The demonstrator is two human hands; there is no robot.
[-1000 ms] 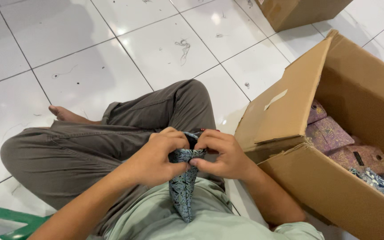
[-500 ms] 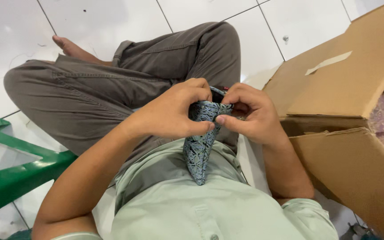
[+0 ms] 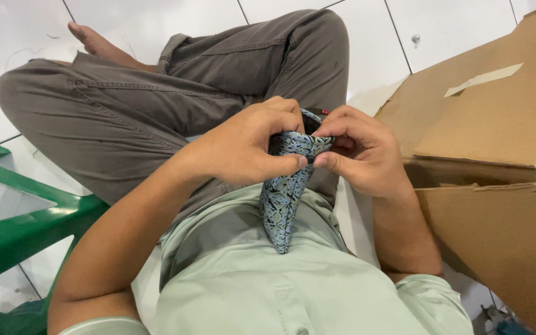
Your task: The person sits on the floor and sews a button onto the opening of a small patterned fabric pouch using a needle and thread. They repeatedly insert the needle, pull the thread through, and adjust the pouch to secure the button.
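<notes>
The left hand [image 3: 249, 146] and right hand [image 3: 358, 152] meet above the lap, both pinched tight on the top edge of a blue patterned cloth pouch [image 3: 283, 192], thumbs and fingertips pressing its folded rim while its pointed lower end hangs down onto the pale green shirt [image 3: 293, 285]. Just to the right stands an open cardboard box [image 3: 497, 124], its flap folded over so its contents are hidden. Grey-trousered crossed legs [image 3: 125, 105] lie beyond the hands on the white tiled floor [image 3: 156, 18], and a green plastic frame [image 3: 13, 217] sits at the left.
</notes>
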